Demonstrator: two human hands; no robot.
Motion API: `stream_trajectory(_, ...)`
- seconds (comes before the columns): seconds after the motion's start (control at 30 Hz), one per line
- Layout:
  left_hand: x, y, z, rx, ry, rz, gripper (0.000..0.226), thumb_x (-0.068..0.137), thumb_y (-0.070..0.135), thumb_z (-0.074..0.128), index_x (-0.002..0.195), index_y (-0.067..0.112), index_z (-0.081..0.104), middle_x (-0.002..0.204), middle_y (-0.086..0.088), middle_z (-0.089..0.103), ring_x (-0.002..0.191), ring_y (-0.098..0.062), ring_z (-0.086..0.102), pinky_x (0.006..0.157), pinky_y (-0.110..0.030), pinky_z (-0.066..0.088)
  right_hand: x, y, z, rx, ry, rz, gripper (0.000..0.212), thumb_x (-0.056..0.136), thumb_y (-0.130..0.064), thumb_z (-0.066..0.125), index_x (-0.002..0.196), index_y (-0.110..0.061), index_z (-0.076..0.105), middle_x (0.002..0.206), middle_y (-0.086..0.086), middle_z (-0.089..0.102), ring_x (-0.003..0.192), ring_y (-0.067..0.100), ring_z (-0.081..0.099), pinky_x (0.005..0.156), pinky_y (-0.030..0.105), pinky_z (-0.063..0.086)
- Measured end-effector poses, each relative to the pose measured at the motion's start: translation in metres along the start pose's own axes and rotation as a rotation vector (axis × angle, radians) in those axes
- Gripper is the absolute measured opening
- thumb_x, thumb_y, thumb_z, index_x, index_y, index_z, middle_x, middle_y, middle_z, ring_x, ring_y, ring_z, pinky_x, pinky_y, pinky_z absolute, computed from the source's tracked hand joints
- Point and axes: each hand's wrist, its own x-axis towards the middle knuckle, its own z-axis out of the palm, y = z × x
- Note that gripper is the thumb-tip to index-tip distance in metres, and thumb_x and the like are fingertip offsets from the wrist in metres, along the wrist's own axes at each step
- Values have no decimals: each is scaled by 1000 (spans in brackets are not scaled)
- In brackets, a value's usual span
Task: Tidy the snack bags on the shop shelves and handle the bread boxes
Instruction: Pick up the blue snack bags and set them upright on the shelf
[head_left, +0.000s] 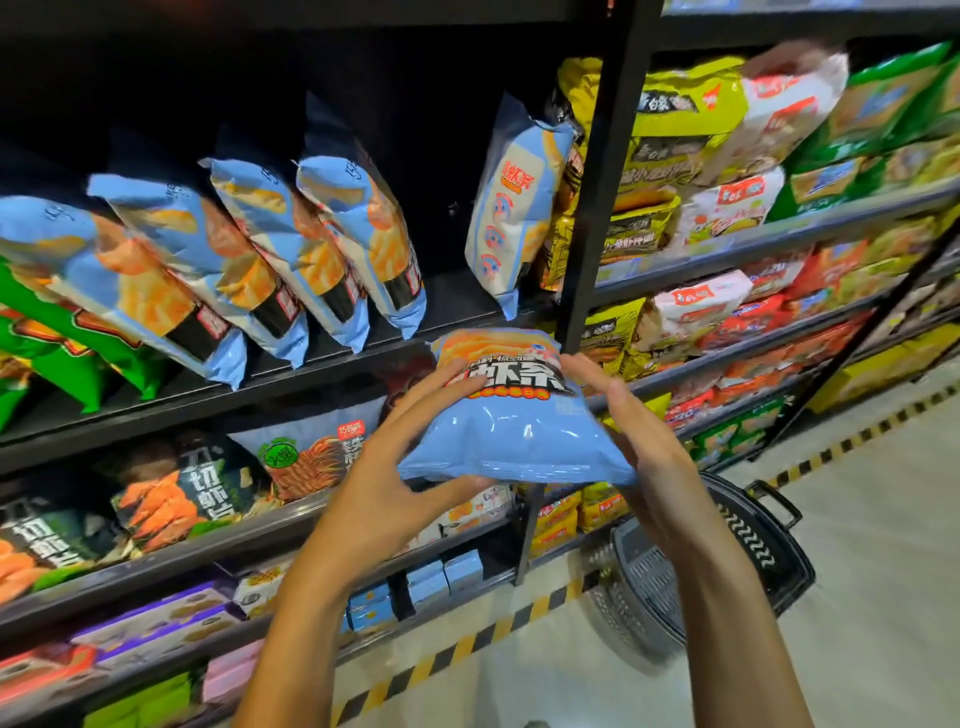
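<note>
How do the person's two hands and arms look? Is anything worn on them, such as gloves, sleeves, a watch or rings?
Both the left hand and the right hand are bare, with no gloves. No ring, watch or bracelet shows on either. Both forearms are uncovered down to the bottom edge of the picture, so no sleeve is visible.

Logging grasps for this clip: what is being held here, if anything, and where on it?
A light blue snack bag, held in both hands: the left hand grips its left edge, the right hand its right edge.
</note>
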Motion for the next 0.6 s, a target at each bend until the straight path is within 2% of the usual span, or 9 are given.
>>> stream_trajectory(0.1,-4,2,3,-83,80,-72,64,83,26,79,142,36,56,145,24,56,138,-1,49,107,-17,43,-10,-3,-1,-11,-41,-7,56,97,-68,35,137,-42,64,158,-27,41,149,3,37,121,57,30)
stream_trajectory(0.17,-6,5,5,-168,131,-110,58,82,27,78,137,32,59,132,20,66,125,-2,60,93,-11,48,-16,-3,-2,43,-103,-29,59,95,-71,47,141,-36,62,158,-17,46,149,9,39,118,54,35)
stream_trajectory(0.2,-6,6,7,-193,145,-113,57,83,25,77,137,28,60,128,18,68,121,-2,62,90,-10,49,-19,-3,-3,49,-127,-51,59,95,-65,56,144,-33,60,158,-11,48,149,14,41,117,50,38)
stream_trajectory(0.27,-6,8,11,-168,155,-105,56,84,25,75,138,25,59,128,20,67,121,1,61,91,-8,46,-23,-3,-5,34,-147,-90,57,94,-38,67,148,-25,56,156,-7,51,147,17,44,112,34,46)
stream_trajectory(0.33,-5,8,15,-137,158,-110,56,86,28,74,139,27,58,129,23,66,122,4,59,92,-6,44,-23,-4,-9,31,-146,-120,55,93,-19,67,147,-20,56,153,-7,54,144,16,48,108,29,49)
stream_trajectory(0.4,-3,8,21,-147,158,-128,57,87,31,71,142,27,56,131,22,65,123,5,58,93,-7,44,-19,-1,-14,22,-103,-151,49,95,-18,69,143,-19,60,149,-6,59,141,17,52,107,31,51)
stream_trajectory(0.53,3,10,36,-166,132,-155,55,93,38,64,146,36,50,139,19,62,132,-2,55,106,-21,45,-12,4,-25,-2,38,-174,42,98,-35,62,135,-17,67,138,-3,68,132,18,60,103,34,54)
stream_trajectory(0.6,4,10,43,-153,112,-158,49,100,37,58,148,37,48,142,20,60,134,-2,53,109,-22,44,-10,5,-29,20,103,-152,34,100,-38,60,125,-20,73,127,-4,74,123,15,66,97,33,57)
